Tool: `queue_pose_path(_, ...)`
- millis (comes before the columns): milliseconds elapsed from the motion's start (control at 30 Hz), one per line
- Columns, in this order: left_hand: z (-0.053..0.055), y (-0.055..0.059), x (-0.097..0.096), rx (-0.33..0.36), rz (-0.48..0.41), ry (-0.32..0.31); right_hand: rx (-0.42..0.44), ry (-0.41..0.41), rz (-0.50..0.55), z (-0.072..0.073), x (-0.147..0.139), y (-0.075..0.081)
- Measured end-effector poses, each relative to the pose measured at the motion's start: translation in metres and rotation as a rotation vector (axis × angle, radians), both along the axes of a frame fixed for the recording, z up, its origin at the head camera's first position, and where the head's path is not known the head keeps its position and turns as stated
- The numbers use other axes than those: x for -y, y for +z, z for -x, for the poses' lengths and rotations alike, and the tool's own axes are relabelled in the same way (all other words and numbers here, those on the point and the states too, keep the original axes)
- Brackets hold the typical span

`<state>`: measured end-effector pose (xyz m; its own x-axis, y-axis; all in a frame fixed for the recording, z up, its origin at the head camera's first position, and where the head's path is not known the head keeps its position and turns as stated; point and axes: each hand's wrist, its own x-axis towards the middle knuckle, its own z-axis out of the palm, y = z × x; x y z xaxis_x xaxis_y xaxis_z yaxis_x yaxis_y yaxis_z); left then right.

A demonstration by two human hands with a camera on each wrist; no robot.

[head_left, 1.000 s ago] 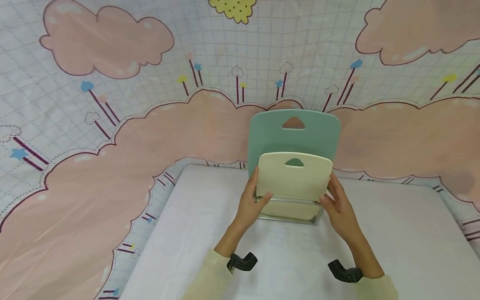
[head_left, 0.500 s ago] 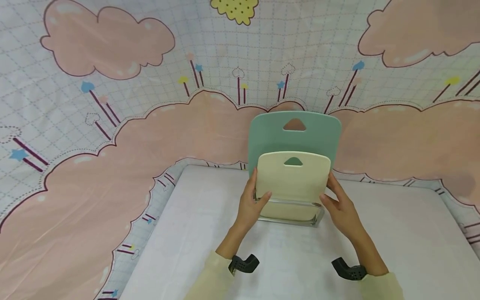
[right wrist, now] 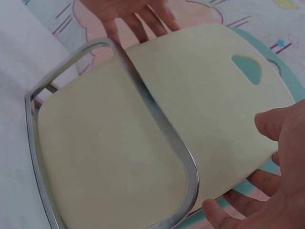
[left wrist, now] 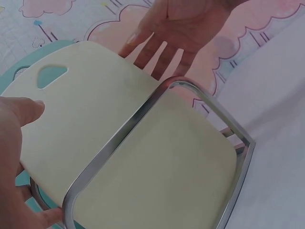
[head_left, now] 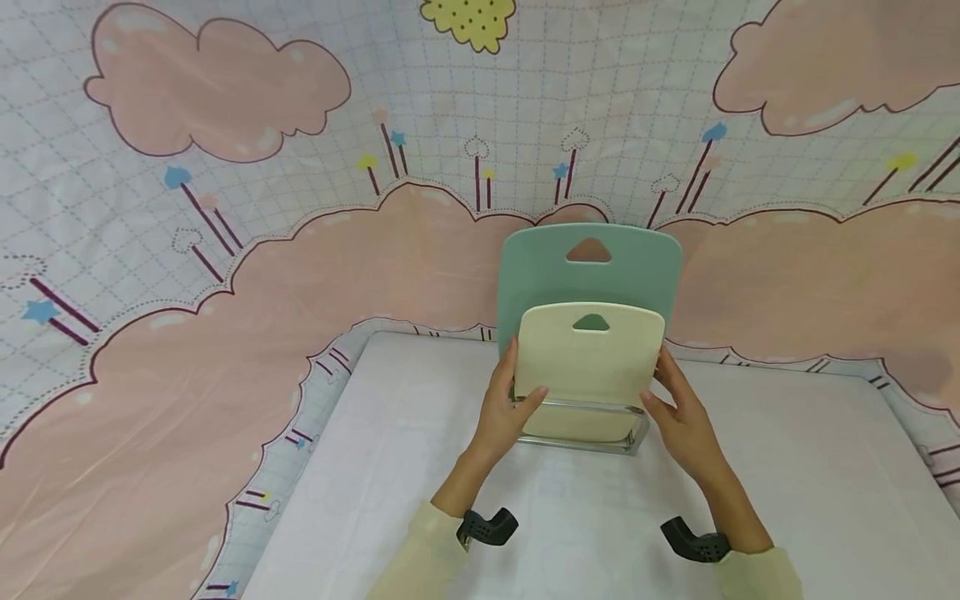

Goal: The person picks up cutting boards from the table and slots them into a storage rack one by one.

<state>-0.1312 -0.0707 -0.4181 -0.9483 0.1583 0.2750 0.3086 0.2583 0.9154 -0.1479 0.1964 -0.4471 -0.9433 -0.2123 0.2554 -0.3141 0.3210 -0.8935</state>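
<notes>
A cream cutting board (head_left: 588, 358) stands upright in a metal rack (head_left: 585, 405). Behind it rises a larger teal cutting board (head_left: 540, 275), its lower part hidden. Each board has a cut-out handle hole near the top. My left hand (head_left: 504, 415) lies along the left side, fingers at the boards' edge and thumb in front of the cream board. On the opposite side, my right hand (head_left: 684, 427) has its fingers extended beside the edge, the thumb near the rack's front bar. In the right wrist view the fingertips (right wrist: 212, 210) reach the cream board's edge.
The rack stands on a white-covered table (head_left: 405, 467). Behind it hangs a cloth (head_left: 360, 267) printed with clouds and stars. A black band with a curved piece (head_left: 487, 527) is on the left wrist, and a similar one (head_left: 693, 543) on the right.
The cream board shifts slightly left and then back right between the hands, sitting a touch lower against the teal board's top. Both hands stay at its sides.
</notes>
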Motion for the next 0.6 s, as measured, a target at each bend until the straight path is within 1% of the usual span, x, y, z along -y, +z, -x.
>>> queue_pose_path(167,0.001,0.001,0.000,-0.013,0.000,0.011,0.035,-0.022,0.000,0.001,0.002,-0.002)
queue_pose_path(300,0.001,-0.001,0.000,-0.027,-0.004,0.021,0.028,-0.029,0.002,0.000,0.002,-0.004)
queue_pose_path(367,0.001,-0.003,0.001,-0.037,-0.016,0.027,0.022,-0.029,0.007,-0.001,0.002,-0.006)
queue_pose_path(433,0.003,-0.007,0.003,-0.046,-0.029,0.033,0.022,-0.038,0.003,-0.003,0.002,-0.007)
queue_pose_path(533,0.008,-0.022,0.006,-0.055,-0.047,0.045,0.024,-0.062,-0.025,-0.007,-0.001,-0.010)
queue_pose_path(600,0.011,-0.033,0.010,-0.057,-0.041,0.055,0.022,-0.082,-0.054,-0.012,-0.004,-0.011)
